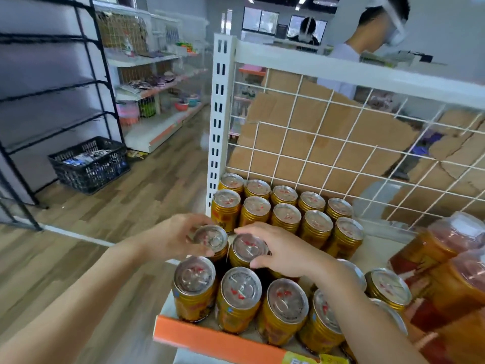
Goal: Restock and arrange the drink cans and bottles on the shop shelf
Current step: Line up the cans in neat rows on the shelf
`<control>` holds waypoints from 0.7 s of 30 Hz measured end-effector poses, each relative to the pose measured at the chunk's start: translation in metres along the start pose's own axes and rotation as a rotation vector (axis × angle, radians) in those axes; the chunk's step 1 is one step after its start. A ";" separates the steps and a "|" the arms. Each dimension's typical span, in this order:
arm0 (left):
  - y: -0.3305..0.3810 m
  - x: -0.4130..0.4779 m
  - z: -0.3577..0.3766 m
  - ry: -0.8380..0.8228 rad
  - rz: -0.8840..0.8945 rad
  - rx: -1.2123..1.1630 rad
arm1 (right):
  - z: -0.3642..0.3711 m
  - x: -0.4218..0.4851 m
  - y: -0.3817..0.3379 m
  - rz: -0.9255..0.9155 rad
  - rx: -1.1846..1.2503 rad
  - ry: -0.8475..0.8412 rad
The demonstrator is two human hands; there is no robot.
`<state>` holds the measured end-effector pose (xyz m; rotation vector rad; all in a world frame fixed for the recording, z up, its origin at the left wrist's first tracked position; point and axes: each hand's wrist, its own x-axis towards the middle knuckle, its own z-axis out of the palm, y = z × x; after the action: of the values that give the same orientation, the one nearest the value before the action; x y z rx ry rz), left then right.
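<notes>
On a white shop shelf with an orange front strip (210, 340), gold drink cans with silver pull-tab lids stand upright in rows. Two full rows at the back (286, 214) sit against a white wire grid panel (328, 143), with brown cardboard (301, 132) visible through it. A front row of the same cans (241, 295) lines the shelf edge.

Between these rows, the left hand (173, 237) curls its fingers and thumb round the top of one gold can (211, 239). Just beside it, the right hand (280, 248) grips the rim of the neighbouring gold can (248, 249), fingers bent over the far side and thumb on the near side. The right forearm crosses over several front cans, partly hiding them.

At the right, shrink-wrapped packs of amber cans (446, 258) crowd the shelf. A white slotted upright post (219, 122) marks the shelf's left end. Beyond it, on the wood-look floor, sits a black plastic crate (89, 164) near a black metal rack (65, 74). Another person (367, 35) stands behind the grid.
</notes>
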<state>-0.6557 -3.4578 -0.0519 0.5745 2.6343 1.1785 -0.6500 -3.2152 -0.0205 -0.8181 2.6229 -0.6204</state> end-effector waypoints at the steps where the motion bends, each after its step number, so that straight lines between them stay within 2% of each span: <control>1: -0.003 0.003 0.000 0.007 0.012 -0.002 | 0.001 0.001 0.000 0.018 0.007 0.030; 9: -0.017 0.025 -0.006 0.070 0.180 0.028 | 0.003 0.009 -0.002 0.150 0.019 0.207; 16: -0.017 0.039 -0.003 0.148 0.205 -0.042 | 0.006 0.009 -0.001 0.186 0.040 0.242; 21: -0.022 0.037 -0.001 0.148 0.246 -0.081 | 0.015 0.011 -0.001 0.213 0.005 0.341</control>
<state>-0.6953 -3.4562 -0.0687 0.8463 2.6791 1.4423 -0.6518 -3.2275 -0.0344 -0.4524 2.9579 -0.7625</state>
